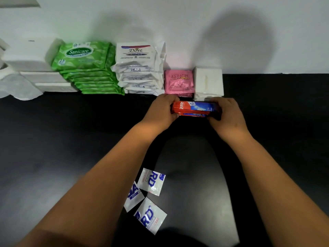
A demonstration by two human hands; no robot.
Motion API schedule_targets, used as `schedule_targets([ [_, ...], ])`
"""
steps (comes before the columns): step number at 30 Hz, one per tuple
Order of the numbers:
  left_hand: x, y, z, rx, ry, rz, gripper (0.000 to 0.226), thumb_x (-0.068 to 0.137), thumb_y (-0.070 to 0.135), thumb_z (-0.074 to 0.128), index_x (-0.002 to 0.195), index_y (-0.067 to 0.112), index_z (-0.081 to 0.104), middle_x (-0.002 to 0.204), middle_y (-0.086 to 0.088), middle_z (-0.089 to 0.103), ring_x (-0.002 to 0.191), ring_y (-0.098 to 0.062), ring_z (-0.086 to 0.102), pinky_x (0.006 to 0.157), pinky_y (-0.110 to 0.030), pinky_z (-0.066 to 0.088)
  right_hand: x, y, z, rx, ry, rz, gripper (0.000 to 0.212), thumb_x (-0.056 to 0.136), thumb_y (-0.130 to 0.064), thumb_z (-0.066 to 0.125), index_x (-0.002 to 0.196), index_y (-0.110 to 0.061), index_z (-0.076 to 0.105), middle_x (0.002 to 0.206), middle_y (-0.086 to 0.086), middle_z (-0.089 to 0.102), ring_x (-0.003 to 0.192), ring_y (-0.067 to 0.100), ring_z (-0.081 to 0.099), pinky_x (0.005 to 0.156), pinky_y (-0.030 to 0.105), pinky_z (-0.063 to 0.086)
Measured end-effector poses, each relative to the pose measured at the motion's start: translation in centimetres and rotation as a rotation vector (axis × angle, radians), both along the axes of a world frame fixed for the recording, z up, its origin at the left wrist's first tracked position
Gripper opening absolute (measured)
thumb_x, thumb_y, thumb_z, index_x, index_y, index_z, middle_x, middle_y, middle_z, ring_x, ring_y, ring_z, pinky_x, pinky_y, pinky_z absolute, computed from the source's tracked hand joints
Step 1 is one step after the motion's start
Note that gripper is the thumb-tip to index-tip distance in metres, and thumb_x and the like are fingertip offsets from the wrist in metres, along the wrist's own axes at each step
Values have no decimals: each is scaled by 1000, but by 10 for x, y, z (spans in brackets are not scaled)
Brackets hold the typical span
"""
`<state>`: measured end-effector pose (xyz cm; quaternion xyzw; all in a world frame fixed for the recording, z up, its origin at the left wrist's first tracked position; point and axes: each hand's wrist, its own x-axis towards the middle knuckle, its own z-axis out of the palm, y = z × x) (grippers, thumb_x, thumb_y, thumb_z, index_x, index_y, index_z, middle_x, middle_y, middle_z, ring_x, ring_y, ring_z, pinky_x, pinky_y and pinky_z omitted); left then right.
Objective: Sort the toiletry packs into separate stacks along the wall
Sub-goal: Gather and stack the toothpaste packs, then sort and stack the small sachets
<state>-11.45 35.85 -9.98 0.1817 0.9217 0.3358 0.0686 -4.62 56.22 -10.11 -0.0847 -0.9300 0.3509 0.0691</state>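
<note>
Both hands (pixel 194 113) gripping apparent toothpaste sachets (pixel 195 109)

We log two bare forearms, left hand (pixel 161 111) and right hand (pixel 227 114): no sleeves, rings, watch or bands visible; short nails, too blurred to detail.

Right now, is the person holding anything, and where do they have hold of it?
Yes: a small stack of red toothpaste packs, gripped at its two short ends, the left hand on the left end and the right hand on the right end.
</note>
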Motion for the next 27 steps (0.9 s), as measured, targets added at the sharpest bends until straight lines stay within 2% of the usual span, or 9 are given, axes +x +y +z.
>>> schedule_targets([
  [2, 1, 0, -1, 17, -12, 15, 44, 75, 9, 75, 116, 15, 60, 113, -9, 60, 99, -21, 59, 86, -25, 44, 4, -2, 0, -47, 1, -29, 58, 79, -1, 66, 133, -15, 52, 128, 9, 45, 102, 7, 47, 92, 7, 31],
  [5, 5, 0, -1, 48, -34, 38, 52, 75, 8, 75, 122, 13, 55, 116, -9, 58, 102, -21, 57, 86, -23, 41, 13, -5, -2, -124, 28, -70, 65, 80, -1, 67, 138, -18, 44, 130, 7, 41, 102, 9, 54, 94, 20, 43],
  [9, 14, -6, 1, 64, -77, 91, 66, 74, 11, 78, 131, 16, 47, 123, -8, 52, 103, -17, 55, 88, -24, 42, 33, -15, -5, -124, 77, -134, 70, 80, 1, 66, 143, -15, 38, 132, 10, 41, 89, 4, 53, 85, 13, 42],
  [12, 23, -19, 5, 48, -104, 151, 72, 75, 13, 79, 137, 13, 44, 128, -7, 50, 106, -16, 55, 88, -22, 42, 51, -28, -4, -104, 119, -162, 68, 81, 0, 66, 142, -13, 40, 128, 11, 43, 94, 10, 53, 88, 23, 45],
  [15, 39, -42, 8, 32, -54, 158, 64, 75, 16, 79, 132, 12, 50, 123, -9, 52, 98, -13, 54, 80, -20, 41, 67, -44, -3, -92, 129, -112, 63, 79, -4, 68, 137, -14, 45, 118, 3, 42, 94, 15, 53, 90, 29, 48],
  [20, 75, -89, 15, 16, -14, 166, 47, 81, 21, 75, 124, 13, 58, 120, -6, 54, 94, -11, 55, 77, -19, 42, 88, -83, 7, -17, 9, 82, 46, 83, -19, 70, 126, -17, 56, 115, 3, 50, 102, 20, 57, 93, 35, 50],
  [25, 112, -134, 21, -28, -60, 156, 33, 86, 21, 69, 118, 18, 62, 113, 0, 53, 96, -11, 55, 78, -16, 38, 103, -122, 18, 92, -205, 320, 53, 84, -41, 69, 130, -22, 54, 118, -1, 48, 111, 16, 51, 94, 22, 41],
  [27, 125, -150, 22, -50, -61, 159, 28, 88, 22, 66, 116, 19, 63, 110, 2, 54, 96, -10, 55, 78, -15, 37, 110, -135, 20, 155, -258, 388, 59, 82, -46, 70, 133, -22, 52, 122, -1, 46, 118, 16, 45, 96, 21, 36],
])
